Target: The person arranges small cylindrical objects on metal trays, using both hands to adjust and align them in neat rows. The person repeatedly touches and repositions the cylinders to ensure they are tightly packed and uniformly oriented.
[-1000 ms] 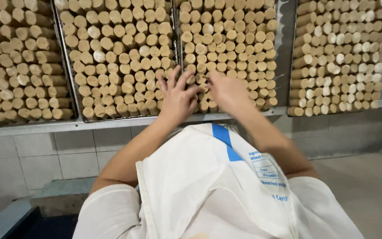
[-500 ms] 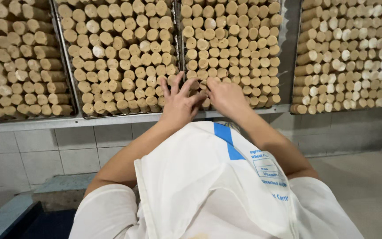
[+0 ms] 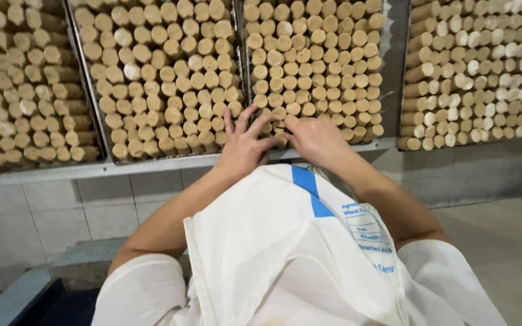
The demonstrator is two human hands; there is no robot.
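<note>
Stacks of short tan cylindrical rolls (image 3: 309,66) fill upright metal-framed trays along a shelf. My left hand (image 3: 246,145) lies flat with fingers spread against the bottom rows, at the divider between the two middle stacks. My right hand (image 3: 315,139) is beside it, fingers curled on the lowest rolls of the stack right of the divider. Whether either hand grips a roll is hidden. A white sack-cloth apron (image 3: 285,247) with a blue stripe covers my front.
More stacks of rolls stand at the far left (image 3: 25,96) and far right (image 3: 472,72). A metal shelf edge (image 3: 92,169) runs under them, with a tiled wall (image 3: 61,211) below. A blue-grey ledge (image 3: 25,290) sits at lower left, grey floor (image 3: 502,229) at right.
Both hands have slid slightly down and left along the bottom rows, and the view has shifted a little with them.
</note>
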